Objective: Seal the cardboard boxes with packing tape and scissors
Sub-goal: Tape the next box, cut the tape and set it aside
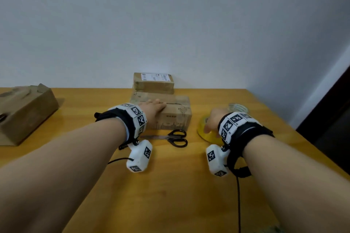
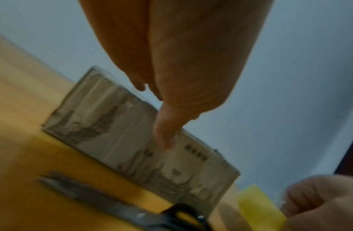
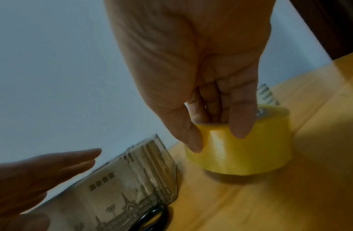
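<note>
A printed cardboard box [image 1: 170, 115] lies on the wooden table [image 1: 170, 185] near its middle. My left hand [image 1: 154, 107] rests flat on the box's top with straight fingers; the left wrist view shows the thumb [image 2: 165, 132] hanging over the box's front face [image 2: 122, 137]. To the right stands a yellow roll of packing tape [image 3: 244, 146]. My right hand [image 3: 209, 118] grips it, with fingers down in its core and the thumb on its outer wall. Black-handled scissors [image 1: 174, 137] lie shut on the table just in front of the box.
A smaller labelled box [image 1: 153, 82] sits behind the printed one against the wall. A larger brown box [image 1: 24, 111] lies at the table's left edge. A second, clear tape roll [image 1: 237, 108] stands behind the yellow one. The table's right edge runs past a dark doorway [image 1: 331, 119].
</note>
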The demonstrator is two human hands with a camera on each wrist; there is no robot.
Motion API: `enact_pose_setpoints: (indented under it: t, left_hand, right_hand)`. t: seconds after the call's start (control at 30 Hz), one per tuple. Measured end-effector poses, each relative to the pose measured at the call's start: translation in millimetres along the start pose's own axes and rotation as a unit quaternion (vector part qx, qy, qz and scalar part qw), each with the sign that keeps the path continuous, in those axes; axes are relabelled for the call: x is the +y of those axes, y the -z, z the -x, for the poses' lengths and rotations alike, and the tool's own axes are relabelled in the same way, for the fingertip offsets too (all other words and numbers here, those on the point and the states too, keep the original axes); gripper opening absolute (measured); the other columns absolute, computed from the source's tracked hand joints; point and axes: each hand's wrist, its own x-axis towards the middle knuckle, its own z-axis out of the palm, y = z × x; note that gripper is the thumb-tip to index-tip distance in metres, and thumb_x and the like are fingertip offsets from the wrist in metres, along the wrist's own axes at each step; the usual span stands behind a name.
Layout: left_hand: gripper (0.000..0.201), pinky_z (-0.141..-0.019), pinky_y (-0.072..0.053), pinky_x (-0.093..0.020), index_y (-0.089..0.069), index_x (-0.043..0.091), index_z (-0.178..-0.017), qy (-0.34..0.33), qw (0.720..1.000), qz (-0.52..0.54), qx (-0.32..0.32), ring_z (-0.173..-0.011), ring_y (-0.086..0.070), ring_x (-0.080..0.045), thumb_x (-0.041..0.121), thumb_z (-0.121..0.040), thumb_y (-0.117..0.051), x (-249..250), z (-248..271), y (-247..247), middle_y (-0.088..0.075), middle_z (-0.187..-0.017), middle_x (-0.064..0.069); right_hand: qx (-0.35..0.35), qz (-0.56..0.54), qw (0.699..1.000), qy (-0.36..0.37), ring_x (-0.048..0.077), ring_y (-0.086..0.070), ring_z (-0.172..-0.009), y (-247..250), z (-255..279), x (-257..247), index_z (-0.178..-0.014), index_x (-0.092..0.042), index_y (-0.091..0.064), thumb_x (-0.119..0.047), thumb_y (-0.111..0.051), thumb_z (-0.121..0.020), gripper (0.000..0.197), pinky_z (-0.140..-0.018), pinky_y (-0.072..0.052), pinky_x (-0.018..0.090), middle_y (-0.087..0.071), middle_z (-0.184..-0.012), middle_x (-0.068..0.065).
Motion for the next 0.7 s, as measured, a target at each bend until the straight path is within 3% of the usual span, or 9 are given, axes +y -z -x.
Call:
enact_pose_setpoints:
  t: [0.07,0.1,0.17,0.23,0.33,0.4,0.47,0.57,0.7]
  left_hand:
    - [0.069,-0.107,-0.033,-0.037,-0.019,0.03,-0.151,0.0,1.0,-0.011,0.01,-0.139,-0.032,-0.023,0.009,-0.092,-0.05,-15,4,-3,-0.024,-0.155,0.001]
    - [0.069,-0.102,-0.038,-0.036,-0.023,0.031,-0.15,0.014,1.0,-0.001,0.019,-0.134,-0.04,-0.022,0.005,-0.09,-0.049,-24,8,-3,-0.029,-0.153,0.002]
    - [0.071,-0.085,-0.048,-0.032,-0.031,0.035,-0.146,0.05,0.998,0.03,0.038,-0.116,-0.055,-0.022,0.0,-0.087,-0.048,-44,21,-2,-0.045,-0.144,0.002]
    - [0.071,-0.077,-0.049,-0.027,-0.039,0.038,-0.141,0.078,0.992,0.081,0.049,-0.107,-0.058,-0.02,-0.006,-0.085,-0.046,-65,35,-4,-0.052,-0.135,0.004]
    - [0.069,-0.089,-0.043,-0.025,-0.054,0.04,-0.13,0.11,0.975,0.172,0.081,-0.122,-0.05,-0.019,-0.009,-0.085,-0.039,-101,55,-12,-0.049,-0.139,0.01]
    - [0.066,-0.096,-0.036,-0.024,-0.059,0.042,-0.124,0.116,0.965,0.214,0.097,-0.129,-0.045,-0.016,-0.009,-0.086,-0.041,-121,64,-19,-0.049,-0.14,0.014]
    - [0.061,-0.099,-0.036,-0.023,-0.062,0.039,-0.122,0.115,0.958,0.247,0.093,-0.127,-0.047,-0.013,-0.007,-0.086,-0.047,-135,70,-22,-0.054,-0.134,0.015]
    - [0.051,-0.099,-0.046,-0.032,-0.059,0.041,-0.12,0.117,0.947,0.289,0.078,-0.113,-0.056,-0.013,0.007,-0.083,-0.065,-141,78,-21,-0.06,-0.123,0.012]
    - [0.054,-0.097,-0.045,-0.035,-0.051,0.042,-0.121,0.108,0.949,0.28,0.093,-0.11,-0.052,-0.017,0.033,-0.075,-0.077,-131,79,-20,-0.048,-0.122,0.007]
  right_hand:
    - [0.038,0.039,0.998,0.02,0.022,-0.062,-0.076,5,1,-18,-0.086,-0.009,-0.063,-0.023,-0.063,-0.092,0.015,-0.062,-0.05,0.029,-0.063,-0.084,0.006]
    - [0.066,0.033,0.997,0.035,0.023,-0.061,-0.078,8,1,-29,-0.087,-0.009,-0.062,-0.021,-0.059,-0.094,0.014,-0.063,-0.05,0.029,-0.063,-0.084,0.006]
    - [0.079,-0.019,0.994,0.073,0.028,-0.065,-0.092,9,-4,-51,-0.101,-0.005,-0.064,-0.016,-0.051,-0.097,0.018,-0.076,-0.055,0.033,-0.066,-0.099,0.011]
    - [0.044,-0.136,0.985,0.101,0.031,-0.067,-0.098,4,-7,-70,-0.109,-0.007,-0.063,-0.011,-0.048,-0.097,0.02,-0.086,-0.057,0.04,-0.068,-0.107,0.014]
    - [-0.021,-0.339,0.931,0.13,0.022,-0.066,-0.077,-9,-2,-101,-0.107,-0.016,-0.059,-0.001,-0.054,-0.093,0.021,-0.065,-0.059,0.033,-0.067,-0.097,0.01]
    - [-0.058,-0.366,0.916,0.155,0.019,-0.061,-0.067,-17,2,-122,-0.104,-0.015,-0.057,-0.004,-0.06,-0.094,0.015,-0.059,-0.057,0.032,-0.066,-0.091,0.009]
    - [-0.089,-0.349,0.917,0.172,0.019,-0.062,-0.065,-22,5,-141,-0.1,-0.015,-0.055,-0.012,-0.066,-0.092,0.014,-0.06,-0.058,0.033,-0.065,-0.089,0.009]
    - [-0.117,-0.325,0.921,0.18,0.02,-0.062,-0.062,-27,7,-159,-0.094,-0.017,-0.049,-0.01,-0.07,-0.09,0.022,-0.066,-0.059,0.037,-0.064,-0.086,0.009]
    - [-0.127,-0.328,0.921,0.17,0.023,-0.066,-0.068,-37,7,-171,-0.098,-0.016,-0.046,-0.011,-0.071,-0.089,0.028,-0.079,-0.061,0.043,-0.067,-0.088,0.01]
